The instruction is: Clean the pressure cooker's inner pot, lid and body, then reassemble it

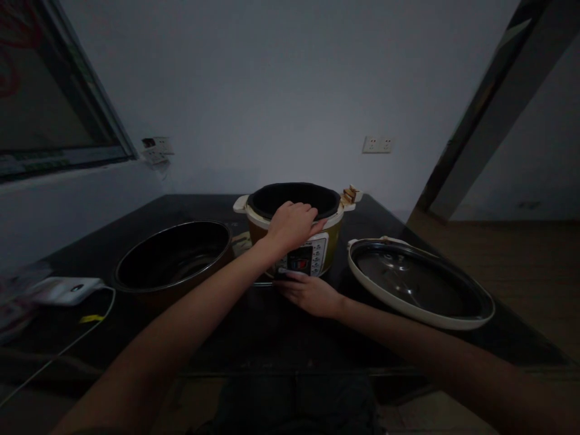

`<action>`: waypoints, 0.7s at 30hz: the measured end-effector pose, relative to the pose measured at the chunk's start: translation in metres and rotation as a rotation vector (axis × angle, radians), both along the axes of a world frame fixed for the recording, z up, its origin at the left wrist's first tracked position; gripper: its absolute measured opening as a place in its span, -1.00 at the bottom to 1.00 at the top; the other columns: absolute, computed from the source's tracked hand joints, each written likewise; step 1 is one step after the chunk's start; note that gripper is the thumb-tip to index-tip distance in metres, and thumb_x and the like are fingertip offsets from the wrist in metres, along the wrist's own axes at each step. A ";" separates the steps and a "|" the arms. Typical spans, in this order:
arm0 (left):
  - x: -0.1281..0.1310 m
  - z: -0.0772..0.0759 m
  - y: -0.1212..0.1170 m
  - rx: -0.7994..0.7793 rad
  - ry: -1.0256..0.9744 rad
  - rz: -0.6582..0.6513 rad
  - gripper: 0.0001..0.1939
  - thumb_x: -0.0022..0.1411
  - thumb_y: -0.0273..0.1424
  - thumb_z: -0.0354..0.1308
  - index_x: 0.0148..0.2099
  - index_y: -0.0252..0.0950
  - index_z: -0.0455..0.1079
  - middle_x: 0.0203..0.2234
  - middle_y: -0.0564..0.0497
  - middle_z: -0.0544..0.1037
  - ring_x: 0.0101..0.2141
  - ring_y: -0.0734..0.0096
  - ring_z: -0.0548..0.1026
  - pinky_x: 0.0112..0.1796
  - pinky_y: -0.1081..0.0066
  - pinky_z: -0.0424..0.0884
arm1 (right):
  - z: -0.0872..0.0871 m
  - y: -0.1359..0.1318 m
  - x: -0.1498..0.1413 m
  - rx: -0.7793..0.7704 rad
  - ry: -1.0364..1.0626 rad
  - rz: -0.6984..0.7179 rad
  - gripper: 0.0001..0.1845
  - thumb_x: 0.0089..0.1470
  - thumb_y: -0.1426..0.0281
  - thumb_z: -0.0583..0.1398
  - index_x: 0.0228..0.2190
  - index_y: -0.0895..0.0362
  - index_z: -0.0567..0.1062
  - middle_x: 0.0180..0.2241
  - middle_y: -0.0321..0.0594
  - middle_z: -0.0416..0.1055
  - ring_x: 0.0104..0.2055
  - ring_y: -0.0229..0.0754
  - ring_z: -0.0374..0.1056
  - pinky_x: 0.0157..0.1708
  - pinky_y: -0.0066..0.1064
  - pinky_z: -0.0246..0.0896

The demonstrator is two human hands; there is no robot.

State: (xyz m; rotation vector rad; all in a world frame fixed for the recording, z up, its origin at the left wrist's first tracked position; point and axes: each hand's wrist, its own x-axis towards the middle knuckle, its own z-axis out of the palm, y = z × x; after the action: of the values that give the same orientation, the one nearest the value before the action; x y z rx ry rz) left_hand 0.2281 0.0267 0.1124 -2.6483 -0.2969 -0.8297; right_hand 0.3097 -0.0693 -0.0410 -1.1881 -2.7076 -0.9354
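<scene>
An electric cooker (336,241), gold-green with a white rim and a front button panel, stands at the centre of the black table. Its lid is off and its dark inside faces up. My left hand (292,225) grips the front of its rim, fingers over the edge and thumb stretched right. My right hand (312,296) holds the cooker low at the front, under the panel; its fingertips are partly lost in shadow. A round dark inner pot (174,287) sits to the left. On the right lies the cooker's lid (417,284), dark inner face upward.
A white power bank-like box (70,290) with a white cable (97,320) lies on the table's left, near a crumpled plastic bag (18,302). Wall sockets (377,145) sit behind the table (272,344). A window (54,90) is at left.
</scene>
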 end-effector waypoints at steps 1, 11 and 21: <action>0.000 0.000 0.000 -0.001 0.000 -0.005 -0.58 0.37 -0.19 -0.12 -0.24 -0.36 0.47 -0.34 -0.13 0.57 -0.24 0.21 0.51 -0.24 0.26 0.24 | 0.002 -0.004 0.004 -0.003 -0.005 -0.001 -0.63 0.11 0.54 0.08 -0.04 0.31 0.43 0.10 -0.03 0.36 0.27 -0.22 0.07 0.30 -0.23 -0.12; 0.001 0.000 0.007 0.061 0.007 -0.022 -0.51 0.41 -0.24 -0.24 -0.26 -0.36 0.47 -0.36 -0.13 0.58 -0.28 0.23 0.53 -0.29 0.30 0.25 | 0.008 -0.028 0.020 -0.046 -0.062 -0.100 -0.53 0.17 0.52 -0.01 0.11 0.26 0.29 0.23 -0.12 0.18 0.33 -0.24 -0.07 0.30 -0.15 -0.15; -0.014 0.005 0.035 0.016 0.102 -0.068 -0.56 0.40 -0.27 -0.24 -0.26 -0.30 0.44 -0.32 -0.06 0.57 -0.28 0.33 0.50 -0.35 0.41 0.27 | 0.020 0.009 -0.001 0.085 0.105 -0.110 -0.46 0.20 0.48 0.01 0.21 0.21 0.14 0.27 -0.16 0.09 0.34 -0.17 -0.11 0.27 -0.09 -0.09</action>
State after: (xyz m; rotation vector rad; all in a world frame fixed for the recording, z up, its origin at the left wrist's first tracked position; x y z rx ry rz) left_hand 0.2142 0.0621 0.1172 -2.6884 -0.1741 -0.7117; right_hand 0.3084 -0.0599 -0.0211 -1.3416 -2.5178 -0.9603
